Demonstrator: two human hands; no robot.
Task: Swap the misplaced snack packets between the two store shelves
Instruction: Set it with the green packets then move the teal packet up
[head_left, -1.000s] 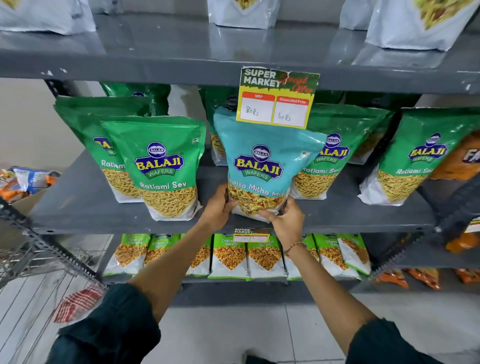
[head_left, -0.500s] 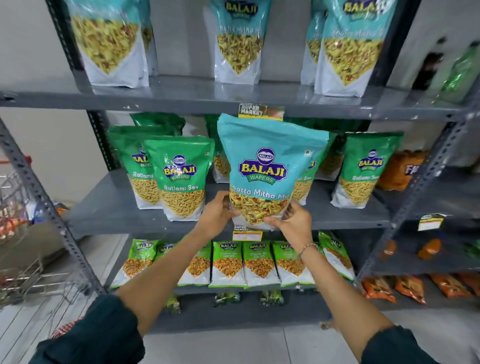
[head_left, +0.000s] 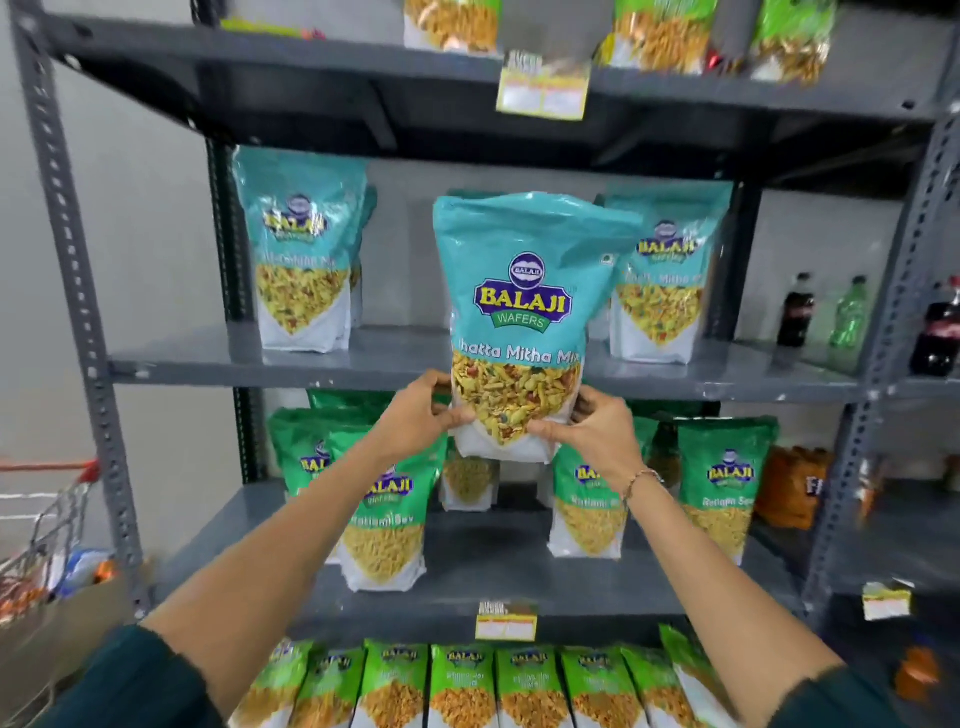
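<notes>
A teal Khatta Mitha Mix packet (head_left: 524, 312) is held upright in the air in front of the upper teal shelf (head_left: 395, 364). My left hand (head_left: 418, 418) grips its lower left corner and my right hand (head_left: 597, 431) grips its lower right corner. Matching teal packets stand on that shelf at the left (head_left: 301, 254) and right (head_left: 667, 280). Below, the green shelf (head_left: 483, 571) holds green Ratlami Sev packets (head_left: 387, 514), one at the right (head_left: 724, 488). A gap lies between the green packets at the middle.
A top shelf (head_left: 363, 57) carries more packets and a price tag (head_left: 543, 91). Smaller green packets (head_left: 462, 686) line the lowest shelf. Drink bottles (head_left: 795, 312) stand on the right rack. A shopping cart (head_left: 47, 530) is at the left, beside the grey upright post (head_left: 78, 291).
Both hands have lifted the teal packet off the green shelf and raised it up to the level of the teal shelf. The view has tilted upward.
</notes>
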